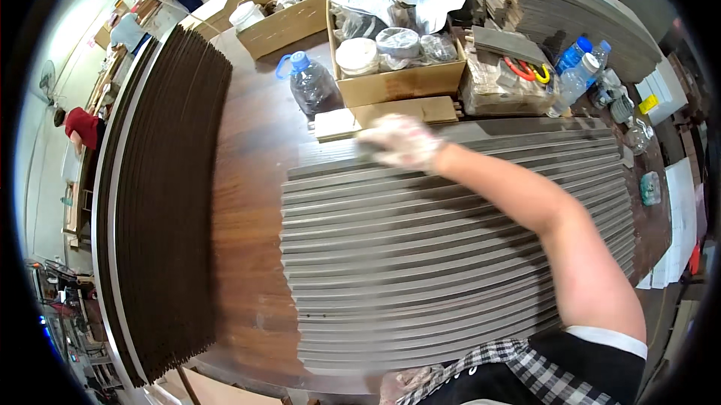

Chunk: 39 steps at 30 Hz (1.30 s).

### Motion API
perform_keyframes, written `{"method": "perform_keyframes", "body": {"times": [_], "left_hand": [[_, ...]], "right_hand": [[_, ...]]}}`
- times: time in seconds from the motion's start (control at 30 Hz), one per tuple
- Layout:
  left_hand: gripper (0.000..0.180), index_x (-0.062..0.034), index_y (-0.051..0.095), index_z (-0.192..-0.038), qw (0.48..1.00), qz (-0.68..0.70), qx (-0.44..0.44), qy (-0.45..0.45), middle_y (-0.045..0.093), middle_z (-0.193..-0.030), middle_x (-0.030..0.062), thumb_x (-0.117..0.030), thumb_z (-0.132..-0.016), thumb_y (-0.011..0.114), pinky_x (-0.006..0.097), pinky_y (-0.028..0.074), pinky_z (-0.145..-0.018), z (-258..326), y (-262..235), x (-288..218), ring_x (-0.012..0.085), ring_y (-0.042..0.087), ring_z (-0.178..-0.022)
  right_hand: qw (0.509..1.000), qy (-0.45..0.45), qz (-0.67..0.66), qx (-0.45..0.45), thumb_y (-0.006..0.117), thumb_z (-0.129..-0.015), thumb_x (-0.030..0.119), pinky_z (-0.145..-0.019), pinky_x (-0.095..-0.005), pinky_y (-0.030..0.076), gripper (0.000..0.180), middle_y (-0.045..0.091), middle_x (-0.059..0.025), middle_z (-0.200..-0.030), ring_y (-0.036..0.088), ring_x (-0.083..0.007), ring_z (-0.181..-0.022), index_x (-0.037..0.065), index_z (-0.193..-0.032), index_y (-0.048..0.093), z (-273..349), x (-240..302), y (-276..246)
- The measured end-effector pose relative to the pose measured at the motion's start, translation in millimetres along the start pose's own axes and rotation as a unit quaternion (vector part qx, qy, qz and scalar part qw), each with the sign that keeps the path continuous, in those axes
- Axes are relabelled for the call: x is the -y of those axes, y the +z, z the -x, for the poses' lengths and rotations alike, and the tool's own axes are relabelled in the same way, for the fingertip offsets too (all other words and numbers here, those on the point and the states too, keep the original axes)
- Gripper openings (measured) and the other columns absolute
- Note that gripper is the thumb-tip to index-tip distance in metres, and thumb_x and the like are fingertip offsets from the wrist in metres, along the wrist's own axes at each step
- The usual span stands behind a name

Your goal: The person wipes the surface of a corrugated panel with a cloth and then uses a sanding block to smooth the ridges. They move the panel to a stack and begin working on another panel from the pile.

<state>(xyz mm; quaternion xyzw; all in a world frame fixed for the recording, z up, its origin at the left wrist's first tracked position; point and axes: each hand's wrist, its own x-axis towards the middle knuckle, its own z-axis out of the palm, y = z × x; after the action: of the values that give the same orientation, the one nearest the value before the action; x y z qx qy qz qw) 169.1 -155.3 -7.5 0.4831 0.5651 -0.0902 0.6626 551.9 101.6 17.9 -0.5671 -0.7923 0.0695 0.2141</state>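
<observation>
On the far flat grey slats (451, 255), gloved right hand (402, 140) presses, blurred; grip state unclear.

water jug (312, 83); cardboard box (396, 82)

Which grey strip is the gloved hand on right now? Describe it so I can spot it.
On the brown wooden table lies a wide fan of grey strips, overlapping like slats. The right hand, in a pale glove, rests on the farthest strip, the one beside the cardboard box of jars. Only it borders the box.
</observation>
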Motion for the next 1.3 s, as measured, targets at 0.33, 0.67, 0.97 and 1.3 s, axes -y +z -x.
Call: {"method": "perform_keyframes", "body": {"times": [0.33, 0.67, 0.97, 1.3], "left_hand": [[0.057, 0.0025, 0.047, -0.131, 0.997, -0.067, 0.0, 0.036, 0.054, -0.13, 0.0211, -0.044, -0.101, 0.034, 0.044, 0.043, -0.1, -20.8, -4.0, -32.2, 0.029, 0.054, -0.116], [0.057, 0.0021, 0.047, -0.131, 0.99, -0.115, -0.004, 0.078, 0.054, -0.131, 0.0207, -0.044, -0.101, 0.034, 0.044, 0.043, -0.1, -36.4, -0.6, -59.6, 0.0291, 0.054, -0.116], [0.056, 0.0017, 0.046, -0.132, 0.954, -0.205, 0.011, 0.217, 0.053, -0.131, 0.0203, -0.044, -0.101, 0.034, 0.045, 0.042, -0.1, -60.3, 39.9, -145.1, 0.0292, 0.054, -0.116], [0.056, 0.0012, 0.046, -0.132, 0.79, -0.345, -0.023, 0.506, 0.053, -0.131, 0.0199, -0.044, -0.101, 0.034, 0.045, 0.042, -0.1, -134.6, 193.4, -350.9, 0.0293, 0.054, -0.116]], "right_hand": [[0.997, 0.019, 0.024, -0.065, 0.068, -0.077, 0.02, -0.082, -0.0437, 0.048, 0.032, 0.062, -0.0118, -0.091, 0.061, -0.0326, -0.092, 0.011, -0.106, 0.061, 56.2, -18.7, -33.6], [0.989, 0.133, 0.051, -0.04, 0.07, -0.078, 0.018, -0.089, -0.0392, 0.049, 0.03, 0.066, -0.0084, -0.095, 0.063, -0.0278, -0.095, 0.015, -0.106, 0.064, 173.3, -72.2, -108.7], [0.986, 0.13, 0.066, -0.076, 0.07, -0.076, 0.019, -0.084, -0.0415, 0.049, 0.034, 0.064, -0.0078, -0.094, 0.061, -0.0297, -0.092, 0.016, -0.109, 0.064, 190.4, -81.4, -99.3], [0.943, 0.32, 0.095, -0.006, 0.066, -0.08, 0.023, -0.093, -0.0406, 0.047, 0.037, 0.066, -0.0116, -0.109, 0.061, -0.0302, -0.104, 0.013, -0.116, 0.063, 351.6, -157.5, -206.6]]}}
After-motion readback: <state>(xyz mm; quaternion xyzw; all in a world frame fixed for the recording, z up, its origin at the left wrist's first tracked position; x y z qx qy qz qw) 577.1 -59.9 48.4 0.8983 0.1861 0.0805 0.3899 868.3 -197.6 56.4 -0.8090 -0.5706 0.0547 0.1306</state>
